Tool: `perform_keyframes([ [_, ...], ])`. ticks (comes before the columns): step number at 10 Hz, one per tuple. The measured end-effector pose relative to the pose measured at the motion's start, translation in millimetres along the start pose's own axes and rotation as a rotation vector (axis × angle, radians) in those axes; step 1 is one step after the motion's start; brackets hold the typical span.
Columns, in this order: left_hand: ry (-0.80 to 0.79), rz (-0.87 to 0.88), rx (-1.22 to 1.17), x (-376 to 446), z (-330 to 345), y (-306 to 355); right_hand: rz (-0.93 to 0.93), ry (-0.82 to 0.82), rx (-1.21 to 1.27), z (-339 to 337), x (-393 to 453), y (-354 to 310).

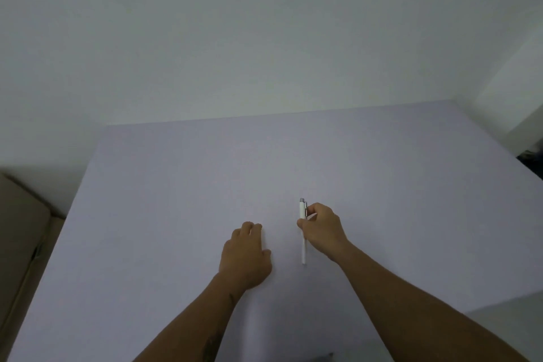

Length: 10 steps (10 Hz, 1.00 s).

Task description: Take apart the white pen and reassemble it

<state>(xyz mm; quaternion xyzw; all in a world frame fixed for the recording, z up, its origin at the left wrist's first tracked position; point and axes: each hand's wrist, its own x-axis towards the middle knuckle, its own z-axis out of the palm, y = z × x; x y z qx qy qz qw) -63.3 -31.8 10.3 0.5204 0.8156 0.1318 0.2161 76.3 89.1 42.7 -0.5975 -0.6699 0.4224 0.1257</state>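
Pale lilac worktop (176, 185), wide and plain, backed by white wall (235, 38). White pen (303, 247) lying near worktop centre, lengthwise away from camera, silver clicker and clip at far end, tip at near end. Still in one piece as far as visible.

Right hand (321, 229) on the pen's right side, thumb and fingers pinched around the barrel approx. mid-upper section, just below the clip. Fingers curled, knuckles up, wrist angled in from lower right. Lower barrel sticking out beneath the hand toward camera. Can't tell whether pen is lifted or still touching the worktop; faint shadow near tip only.

Left hand (246, 256) left of the pen, clear gap between, not touching it. Palm down on the worktop, fingers loosely curled together, thumb out toward the pen. Holding nothing visible.

Both forearms bare, coming in from the bottom edge, dark mark on left forearm.

Beige cushioned edge, poss. a sofa (20, 229), far left of the pen, beyond the worktop edge. Dark patch far right of the pen, too small to identify.
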Motion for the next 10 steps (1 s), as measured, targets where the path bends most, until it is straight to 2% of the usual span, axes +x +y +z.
perform_keyframes([
  [2, -0.216, -0.034, 0.294, 4, 25, -12, -0.014, -0.024, -0.299, 6, 9, 14],
  [3, -0.246, -0.040, 0.318, 3, 34, -14, -0.001, -0.034, -0.336, 14, 13, 19],
  [7, -0.189, -0.030, 0.303, 0, 47, -22, -0.009, 0.014, -0.484, 39, 23, 25],
  [9, -0.224, -0.036, 0.288, 2, 33, -19, -0.013, -0.040, -0.494, 21, 20, 21],
  [10, -0.181, -0.015, 0.331, -3, 21, -17, -0.058, -0.063, -0.505, 3, 15, 17],
])
